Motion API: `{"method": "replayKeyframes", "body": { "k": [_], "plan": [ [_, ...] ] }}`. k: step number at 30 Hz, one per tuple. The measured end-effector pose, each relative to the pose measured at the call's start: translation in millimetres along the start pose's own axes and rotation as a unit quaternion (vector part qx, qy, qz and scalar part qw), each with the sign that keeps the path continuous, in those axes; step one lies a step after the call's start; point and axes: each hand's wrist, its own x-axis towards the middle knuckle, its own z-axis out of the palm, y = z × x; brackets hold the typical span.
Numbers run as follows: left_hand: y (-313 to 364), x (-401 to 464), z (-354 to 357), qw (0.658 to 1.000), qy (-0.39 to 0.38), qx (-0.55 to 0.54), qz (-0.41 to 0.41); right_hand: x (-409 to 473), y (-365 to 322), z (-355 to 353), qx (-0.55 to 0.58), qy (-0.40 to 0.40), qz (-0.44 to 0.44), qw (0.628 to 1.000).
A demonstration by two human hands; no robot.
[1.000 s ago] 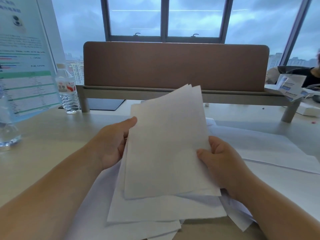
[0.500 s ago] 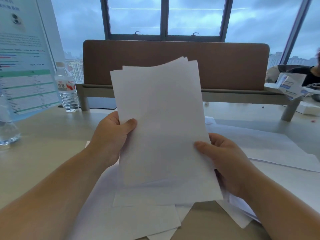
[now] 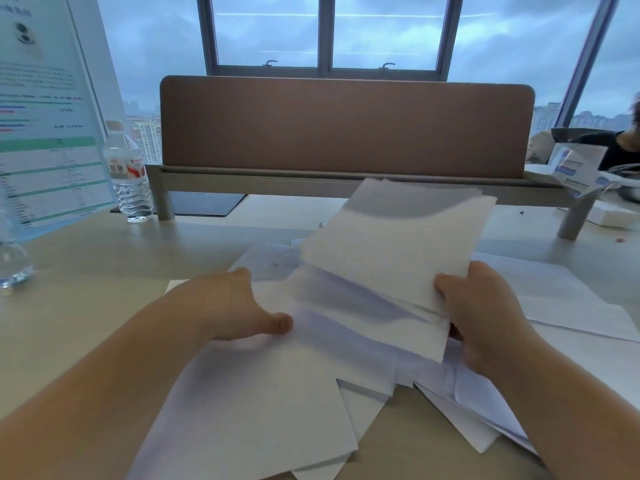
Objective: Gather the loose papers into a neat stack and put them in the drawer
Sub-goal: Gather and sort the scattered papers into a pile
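Note:
My right hand grips a bundle of white sheets by its right edge, lifted off the desk and tilted away to the right. My left hand is down on the loose papers spread over the desk in front of me. Its thumb lies on top of a sheet and its fingers are hidden under the sheet's edge. More loose sheets lie to the right. No drawer is in view.
A brown divider panel stands across the back of the beige desk. A water bottle and a standing printed sign are at the left, a second bottle at the left edge. A box and a person are at far right.
My left hand let go of the bundle and dropped onto the loose papers on the desk. My right hand alone now holds the bundle, lowered and swung to the right.

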Motion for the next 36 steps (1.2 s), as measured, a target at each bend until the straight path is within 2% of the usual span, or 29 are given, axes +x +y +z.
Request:
{"method": "replayKeyframes", "body": {
  "k": [2, 4, 9, 13, 17, 22, 26, 32, 36],
  "plan": [
    [1.9, -1.1, -1.8, 1.000, -0.012, 0.008, 0.002, -2.6, -0.4, -2.1, -0.137, 0.004, -0.049, 0.989],
    [-1.2, 0.8, -3.8, 1.000, -0.013, 0.009, -0.002, -5.1, -1.3, -3.8, -0.213, -0.015, -0.067, 0.975],
    [-25.6, 6.6, -9.4, 0.997, -0.003, 0.016, -0.075, -4.8, 0.9, -6.5, -0.298, -0.020, -0.066, 0.952],
    [-35.2, 10.1, -14.2, 0.995, -0.007, 0.009, -0.099, -4.3, 1.1, -5.1, -0.262, -0.017, -0.084, 0.961],
    [-32.3, 15.0, -12.9, 0.997, 0.025, -0.031, -0.068, -5.0, 1.6, 0.2, -0.177, -0.034, -0.074, 0.981],
    [-28.1, 22.4, -8.8, 0.988, 0.116, -0.096, -0.039, -2.7, 6.2, 3.8, -0.099, -0.054, -0.062, 0.992],
    [-30.8, 27.7, -10.3, 0.977, 0.157, -0.141, -0.035, -1.1, 8.2, 5.2, -0.088, -0.073, -0.054, 0.992],
    [-33.1, 26.8, -6.9, 0.973, 0.156, -0.163, -0.048, -0.7, 9.6, 4.4, -0.082, -0.080, -0.050, 0.992],
    [-31.8, 26.9, -9.5, 0.964, 0.178, -0.190, -0.045, 2.2, 8.5, 4.9, -0.040, -0.081, -0.022, 0.996]
  ]
}}
